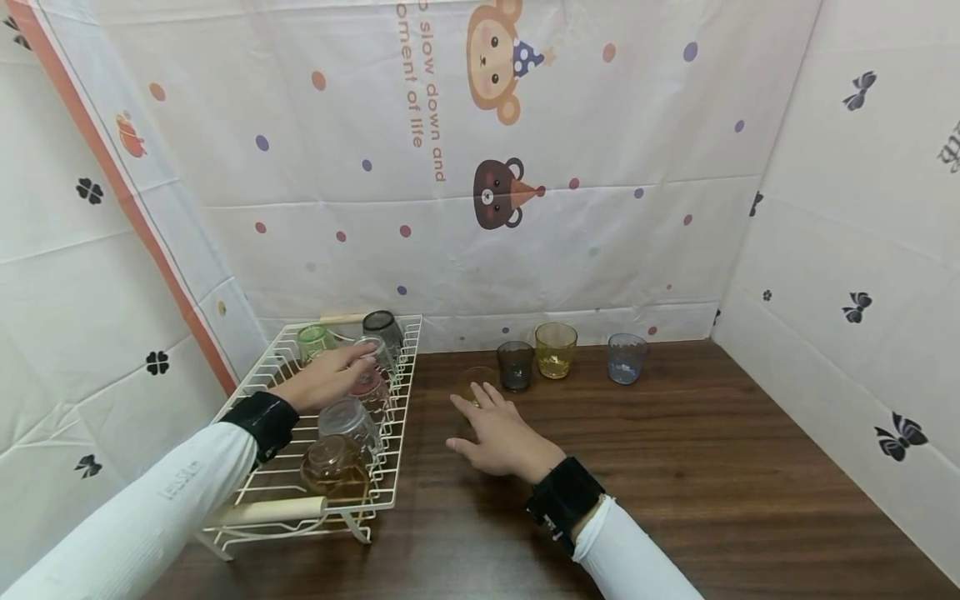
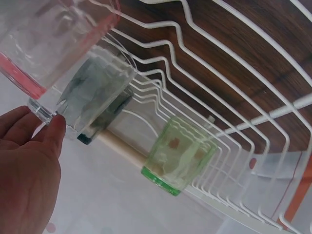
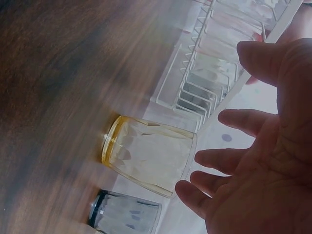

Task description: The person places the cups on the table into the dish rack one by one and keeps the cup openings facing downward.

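A dark wood-grain worktop [image 1: 675, 467] sits inside a booth of white cartoon-print sheeting, with a monkey and a bear on the back panel. At the left stands a white wire dish rack [image 1: 262, 417] holding upturned glasses: a green glass [image 1: 313, 340] and a dark grey glass [image 1: 382, 327] at the far end, a clear glass [image 1: 375, 350] and a pink glass [image 1: 372, 392] behind them, then another clear tumbler [image 1: 348, 421] and an amber tumbler [image 1: 333, 467] nearest the wooden handle.

A person in white sleeves and black wrist bands works with both hands. The left hand [image 1: 326, 379] reaches into the rack, its fingertips [image 2: 53, 127] touching the thick base of the clear glass; the left wrist view shows contact only, the grip not closed around it. The right hand [image 1: 498, 437] hovers over the worktop, palm down and fingers spread, released, just short of a pale yellow glass [image 3: 146, 153] that stands upright on the wood.

Beyond it, near the back wall, stand a smoky grey glass [image 1: 515, 365], a yellow glass [image 1: 556, 350] and a blue glass [image 1: 626, 358], set apart in a loose row.
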`<state>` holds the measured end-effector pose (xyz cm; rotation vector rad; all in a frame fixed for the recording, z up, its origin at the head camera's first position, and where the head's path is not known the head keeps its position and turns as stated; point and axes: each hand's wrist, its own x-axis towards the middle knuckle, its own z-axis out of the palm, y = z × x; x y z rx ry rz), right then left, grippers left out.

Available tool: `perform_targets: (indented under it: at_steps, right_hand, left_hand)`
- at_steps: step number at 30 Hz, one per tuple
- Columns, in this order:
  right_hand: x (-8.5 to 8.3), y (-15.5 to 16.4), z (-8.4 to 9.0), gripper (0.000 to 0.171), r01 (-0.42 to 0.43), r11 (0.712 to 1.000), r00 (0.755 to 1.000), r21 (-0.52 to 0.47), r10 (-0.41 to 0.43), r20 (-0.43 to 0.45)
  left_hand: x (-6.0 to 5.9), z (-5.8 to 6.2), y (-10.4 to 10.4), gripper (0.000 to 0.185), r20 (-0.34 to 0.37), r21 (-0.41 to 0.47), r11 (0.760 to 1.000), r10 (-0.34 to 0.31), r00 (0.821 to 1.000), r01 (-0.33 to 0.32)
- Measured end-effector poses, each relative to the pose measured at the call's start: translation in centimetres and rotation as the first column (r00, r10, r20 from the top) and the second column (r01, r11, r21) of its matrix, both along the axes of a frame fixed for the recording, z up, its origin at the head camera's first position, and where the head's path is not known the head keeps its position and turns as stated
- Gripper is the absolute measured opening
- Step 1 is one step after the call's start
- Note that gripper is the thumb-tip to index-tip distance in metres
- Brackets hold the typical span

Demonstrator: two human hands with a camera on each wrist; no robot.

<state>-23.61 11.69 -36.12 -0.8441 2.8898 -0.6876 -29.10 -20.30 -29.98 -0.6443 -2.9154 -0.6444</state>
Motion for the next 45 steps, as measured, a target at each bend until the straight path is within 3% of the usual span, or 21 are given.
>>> perform_targets:
  at_steps: [8, 11, 16, 20, 29, 35, 39, 45]
  right_hand:
    - [0.1, -0.3, 0.3, 0.072, -0.002, 1.000, 1.000, 0.002, 0.002, -0.003]
    - [0.0, -0.3, 0.4, 0.072, -0.002, 1.000, 1.000, -0.001, 0.002, -0.006]
    - [-0.4, 0.2, 0.3, 0.072, 0.020, 1.000, 1.000, -0.019, -0.020, -0.012]
    - [-0.8, 0.7, -0.5, 0.070, 0.054, 0.998, 0.998, -0.033, -0.055, -0.026]
    - [-1.8, 1.6, -1.9, 0.073, 0.111, 0.992, 0.993, -0.066, -0.113, -0.025]
    - [-2.2, 1.8, -2.4, 0.051, 0.150, 0.985, 0.981, -0.080, -0.158, -0.115]
    - [-2.3, 1.6, -2.6, 0.025, 0.155, 0.979, 0.971, -0.132, -0.175, -0.162]
    - [-2.4, 1.4, -2.4, 0.028, 0.135, 0.968, 0.952, -0.214, -0.186, -0.243]
  left_hand:
    - [0.5, 0.4, -0.2, 0.055, -0.002, 0.015, 1.000, -0.006, 1.000, 0.006]
    - [0.9, 0.7, -0.5, 0.056, 0.015, 0.041, 0.999, 0.013, 1.000, -0.014]
    - [1.8, 1.3, -1.1, 0.059, -0.016, 0.078, 0.995, 0.059, 0.998, -0.057]
    - [3.1, 1.8, -1.3, 0.057, -0.073, 0.111, 0.991, 0.079, 0.994, -0.070]
    - [7.5, 3.0, -0.8, 0.054, -0.118, 0.087, 0.996, 0.005, 0.993, 0.005]
    - [10.4, 4.0, -0.2, 0.052, -0.116, 0.131, 0.991, -0.018, 0.993, 0.033]
    - [11.5, 4.4, 0.1, 0.051, -0.113, 0.158, 0.987, -0.009, 0.994, 0.027]
    - [11.9, 4.0, 0.4, 0.049, -0.145, 0.156, 0.987, -0.012, 0.989, 0.034]
